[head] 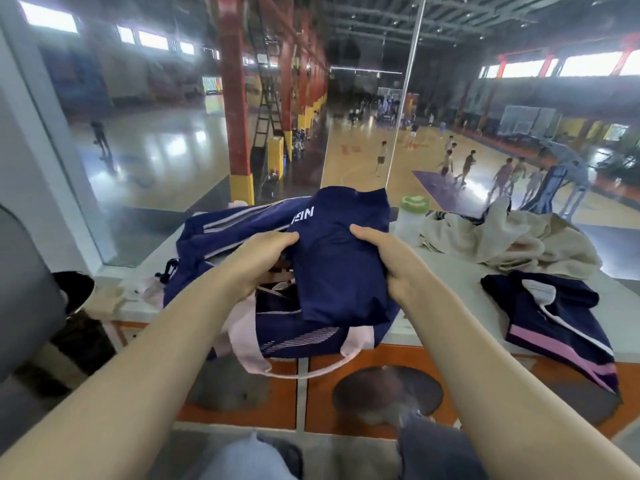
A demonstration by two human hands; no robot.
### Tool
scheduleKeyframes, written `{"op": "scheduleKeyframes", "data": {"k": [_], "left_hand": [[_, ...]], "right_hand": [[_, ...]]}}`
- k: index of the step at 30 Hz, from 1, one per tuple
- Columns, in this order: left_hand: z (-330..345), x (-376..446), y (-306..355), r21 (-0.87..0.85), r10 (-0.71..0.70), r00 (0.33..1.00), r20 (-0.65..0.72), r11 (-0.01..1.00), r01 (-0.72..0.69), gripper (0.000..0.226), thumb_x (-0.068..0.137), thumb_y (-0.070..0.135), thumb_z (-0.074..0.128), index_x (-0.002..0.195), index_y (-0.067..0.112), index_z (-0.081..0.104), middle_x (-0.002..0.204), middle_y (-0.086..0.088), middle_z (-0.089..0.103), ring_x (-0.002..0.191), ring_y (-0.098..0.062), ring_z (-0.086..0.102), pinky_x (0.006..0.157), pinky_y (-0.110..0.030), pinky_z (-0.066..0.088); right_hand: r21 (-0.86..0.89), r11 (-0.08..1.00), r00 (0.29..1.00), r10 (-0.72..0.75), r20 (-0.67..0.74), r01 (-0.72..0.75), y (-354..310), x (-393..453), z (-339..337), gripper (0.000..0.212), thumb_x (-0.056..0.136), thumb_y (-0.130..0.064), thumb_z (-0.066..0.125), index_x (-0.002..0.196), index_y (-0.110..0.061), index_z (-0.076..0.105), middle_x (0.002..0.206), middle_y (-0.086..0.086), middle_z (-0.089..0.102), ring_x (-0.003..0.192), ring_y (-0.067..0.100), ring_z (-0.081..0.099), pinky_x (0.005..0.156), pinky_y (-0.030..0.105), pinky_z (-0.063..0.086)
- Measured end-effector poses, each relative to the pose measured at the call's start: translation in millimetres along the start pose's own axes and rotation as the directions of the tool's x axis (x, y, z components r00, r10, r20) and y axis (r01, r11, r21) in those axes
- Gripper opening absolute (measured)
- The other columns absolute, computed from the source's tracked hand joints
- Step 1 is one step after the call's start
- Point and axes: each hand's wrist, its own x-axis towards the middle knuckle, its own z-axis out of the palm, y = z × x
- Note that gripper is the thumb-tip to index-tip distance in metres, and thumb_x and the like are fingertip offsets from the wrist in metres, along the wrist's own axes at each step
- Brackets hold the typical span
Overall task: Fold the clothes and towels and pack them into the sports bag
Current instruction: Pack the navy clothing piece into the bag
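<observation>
Looks like the packing step: a folded navy shirt (341,261) is held up right over the open sports bag (242,233), so the folding of this one is done. The left hand (258,261) grips the shirt's left edge, thumb on top and fingers curled underneath; the right hand (389,268) does the same on the right edge. Both are clamped on the cloth, nothing loose.

Next move, I'd guess, is lowering it straight down into the bag's opening just below the fingers, keeping the fold flat so it doesn't flop open. The pink handle (304,370) hangs off the near side below the hands, so it shouldn't snag.

Room-wise: the counter edge (450,339) runs just under the right wrist, and the bag overhangs it a bit. To the right of the right fingers sit a bottle (412,216), a crumpled beige towel (512,237) and dark shorts (554,313), unfolded and partly over the edge. Glass sits just beyond the fingertips.
</observation>
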Motion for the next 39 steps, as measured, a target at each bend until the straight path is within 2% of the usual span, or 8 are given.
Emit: {"op": "scheduleKeyframes", "data": {"k": [3,7,13,18,24,30,34,39], "left_hand": [[-29.0,8.6,-0.9,0.26,0.149,0.987,-0.058,0.957,-0.129,0.02,0.092,0.031,0.054,0.096,0.019,0.069,0.092,-0.002,0.07,0.087,-0.022,0.063,0.075,-0.033,0.053],[-50.6,14.1,-6.0,0.743,0.365,0.931,0.002,0.623,-0.246,0.022,0.094,0.025,0.05,0.109,0.028,0.066,0.108,0.011,0.065,0.097,-0.013,0.062,0.089,-0.034,0.048],[-50.2,33.4,-33.4,0.848,0.182,0.974,0.136,0.486,-0.209,0.034,0.1,0.025,0.042,0.124,0.014,0.062,0.131,-0.007,0.061,0.115,-0.026,0.056,0.094,-0.032,0.041],[-53.8,59.7,-25.7,0.69,0.106,0.989,0.099,0.709,-0.145,0.052,0.098,0.008,0.038,0.149,0.021,0.035,0.146,-0.006,0.045,0.125,-0.025,0.048,0.091,-0.027,0.034],[-61.7,81.9,4.0,0.504,0.179,0.983,0.051,0.845,-0.18,0.056,0.096,0.009,0.047,0.149,0.021,0.035,0.14,-0.006,0.048,0.122,-0.022,0.047,0.094,-0.027,0.034],[-64.2,91.0,11.7,0.45,0.152,0.988,0.04,0.88,-0.153,0.052,0.095,0.012,0.045,0.145,0.024,0.04,0.136,-0.003,0.049,0.121,-0.019,0.047,0.095,-0.028,0.037],[-55.3,91.5,13.3,0.435,0.163,0.987,0.014,0.887,-0.153,0.054,0.092,0.032,0.042,0.146,0.032,0.038,0.146,-0.002,0.042,0.13,-0.024,0.043,0.11,-0.039,0.036],[-49.4,94.8,8.1,0.433,0.27,0.963,-0.028,0.871,-0.231,0.05,0.1,0.027,0.037,0.15,0.031,0.033,0.151,0.002,0.039,0.135,-0.019,0.039,0.105,-0.028,0.032]], "right_hand": [[-0.06,0.998,1.0,0.004,0.018,-0.003,0.4,6.8,1.7,0.036,0.085,-0.023,0.073,0.119,-0.014,0.067,0.102,0.006,0.076,0.084,0.02,0.075,0.058,0.027,0.058],[-0.156,0.988,1.0,0.026,0.013,-0.023,3.5,17.6,0.2,0.038,0.082,-0.024,0.075,0.119,-0.014,0.067,0.103,0.008,0.076,0.089,0.025,0.074,0.066,0.03,0.059],[-0.187,0.982,1.0,0.009,-0.008,-0.01,12.0,32.4,-8.0,0.031,0.084,-0.023,0.074,0.114,-0.017,0.068,0.103,0.008,0.075,0.095,0.027,0.072,0.079,0.037,0.058],[-0.202,0.978,0.998,0.042,-0.043,-0.05,16.5,43.7,-15.3,0.035,0.083,-0.023,0.075,0.116,-0.015,0.068,0.104,0.009,0.075,0.097,0.031,0.071,0.085,0.042,0.057],[-0.243,0.967,0.996,0.063,-0.061,-0.076,15.3,53.1,-12.5,0.038,0.081,-0.025,0.075,0.117,-0.014,0.067,0.103,0.01,0.075,0.095,0.03,0.072,0.078,0.037,0.058],[-0.228,0.969,0.995,0.103,0.012,-0.098,20.8,59.5,17.3,0.032,0.086,-0.022,0.071,0.115,-0.01,0.069,0.105,0.011,0.075,0.101,0.03,0.07,0.09,0.041,0.055],[-0.142,0.985,0.987,0.117,0.114,-0.1,31.7,80.1,54.3,0.038,0.084,-0.023,0.071,0.119,-0.009,0.068,0.11,0.011,0.073,0.105,0.03,0.068,0.092,0.04,0.054],[-0.053,0.999,0.997,0.005,0.073,-0.001,44.4,113.4,78.2,0.056,0.075,-0.023,0.077,0.128,-0.017,0.061,0.112,0.009,0.073,0.102,0.032,0.069,0.091,0.049,0.055]]}}
